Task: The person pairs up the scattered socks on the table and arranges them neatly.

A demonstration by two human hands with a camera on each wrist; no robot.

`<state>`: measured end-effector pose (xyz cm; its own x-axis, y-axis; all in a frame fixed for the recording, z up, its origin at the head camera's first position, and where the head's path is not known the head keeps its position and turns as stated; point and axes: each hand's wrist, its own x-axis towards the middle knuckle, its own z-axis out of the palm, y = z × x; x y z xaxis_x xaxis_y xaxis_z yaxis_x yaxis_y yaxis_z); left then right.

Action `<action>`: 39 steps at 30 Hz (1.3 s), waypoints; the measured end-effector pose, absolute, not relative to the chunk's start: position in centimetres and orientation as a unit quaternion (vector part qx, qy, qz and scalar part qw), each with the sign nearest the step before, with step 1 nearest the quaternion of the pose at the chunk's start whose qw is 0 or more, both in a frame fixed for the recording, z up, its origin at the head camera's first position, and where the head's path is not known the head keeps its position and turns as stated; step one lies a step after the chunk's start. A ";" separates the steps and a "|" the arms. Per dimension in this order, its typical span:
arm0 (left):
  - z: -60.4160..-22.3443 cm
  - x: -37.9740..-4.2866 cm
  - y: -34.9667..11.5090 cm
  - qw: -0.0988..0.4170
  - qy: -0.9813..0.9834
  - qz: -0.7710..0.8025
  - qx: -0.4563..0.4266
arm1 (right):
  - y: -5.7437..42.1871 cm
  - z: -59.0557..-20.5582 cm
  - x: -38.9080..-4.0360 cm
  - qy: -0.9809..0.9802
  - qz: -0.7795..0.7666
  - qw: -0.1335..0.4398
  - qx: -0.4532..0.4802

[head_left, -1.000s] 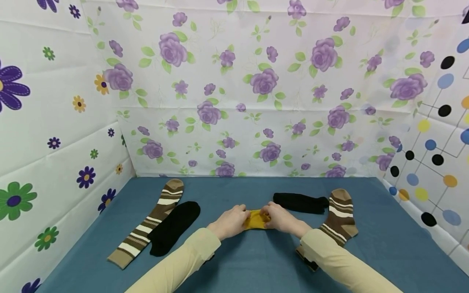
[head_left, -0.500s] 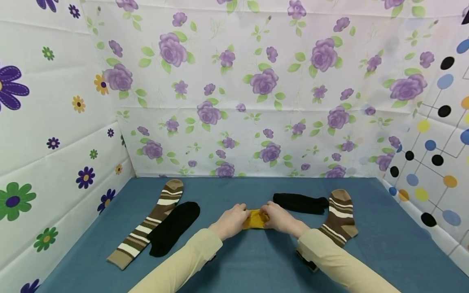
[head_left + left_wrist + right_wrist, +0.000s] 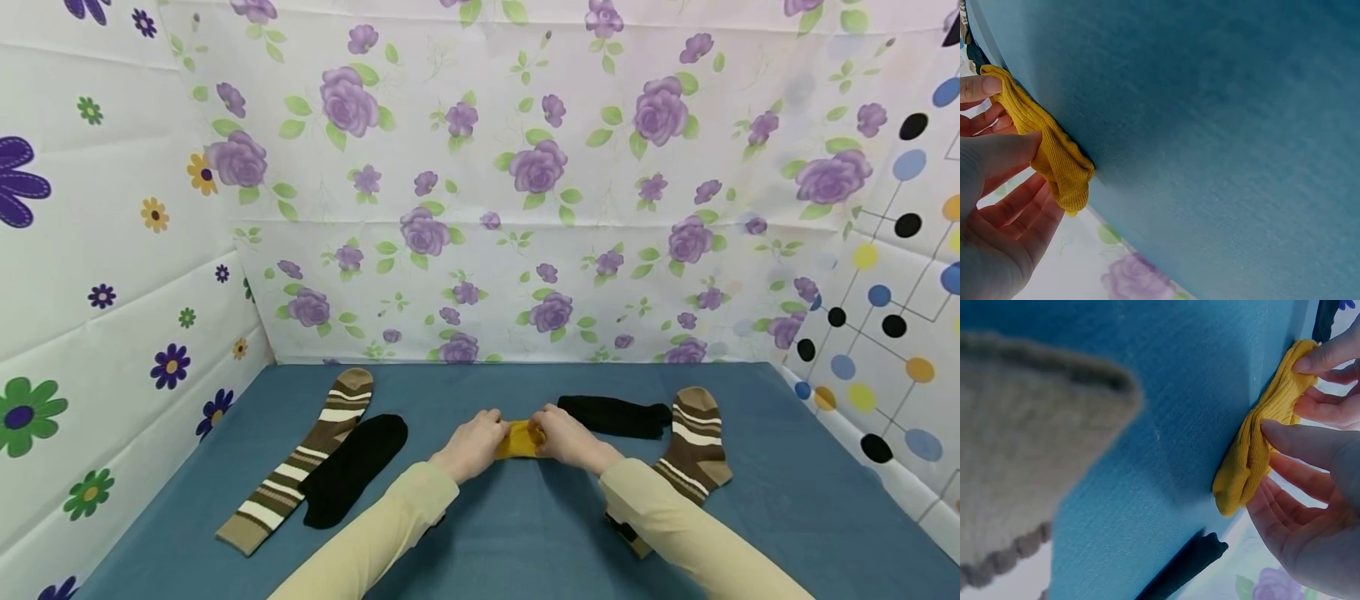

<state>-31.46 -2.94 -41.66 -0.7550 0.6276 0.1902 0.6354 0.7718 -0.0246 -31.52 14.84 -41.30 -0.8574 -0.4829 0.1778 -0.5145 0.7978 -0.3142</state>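
Observation:
Between both hands, a yellow ribbed sock (image 3: 516,440) is pinched over the middle of the blue table. My left hand (image 3: 471,448) pinches its left end, with the thumb on the near face and fingers behind, as the left wrist view shows on the bunched knit (image 3: 1060,153). At the other end my right hand (image 3: 573,439) pinches the sock (image 3: 1250,447) between thumb and fingers. The sock looks folded or bunched, and its lower edge is close to the cloth; whether it touches cannot be told. Fingertips behind the fabric are partly hidden.
At left, a brown striped sock (image 3: 288,475) lies beside a black sock (image 3: 356,471) that overlaps it. At right lie another black sock (image 3: 615,415) and a brown striped sock (image 3: 697,442), partly under my right sleeve (image 3: 675,508). Flowered cloth walls (image 3: 450,283) bound the blue table (image 3: 495,542).
Both hands, still pinching the yellow sock, have shifted slightly upward in the head view. The head view itself has moved a little. The other socks stay where they lay.

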 end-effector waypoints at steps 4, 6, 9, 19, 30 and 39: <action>-41.6 -31.9 -2.8 0.100 -0.937 -0.020 -0.334 | 14.7 -41.2 -32.0 -0.954 0.175 0.035 0.242; -41.6 -32.1 -2.8 0.102 -0.937 -0.022 -0.333 | 14.6 -41.2 -32.2 -0.956 0.174 0.031 0.232; -41.7 -32.4 -2.7 0.104 -0.939 -0.022 -0.328 | 14.5 -41.2 -32.6 -0.959 0.172 0.027 0.222; -41.8 -33.2 -2.7 0.121 -0.938 -0.012 -0.326 | 14.2 -41.2 -33.5 -0.960 0.172 0.032 0.217; -41.9 -34.3 -2.4 0.123 -0.941 0.003 -0.314 | 14.3 -42.5 -35.4 -0.957 0.177 0.053 0.223; -41.5 -35.0 -2.0 0.113 -0.944 0.001 -0.310 | 13.9 -41.1 -34.9 -0.966 0.171 0.041 0.192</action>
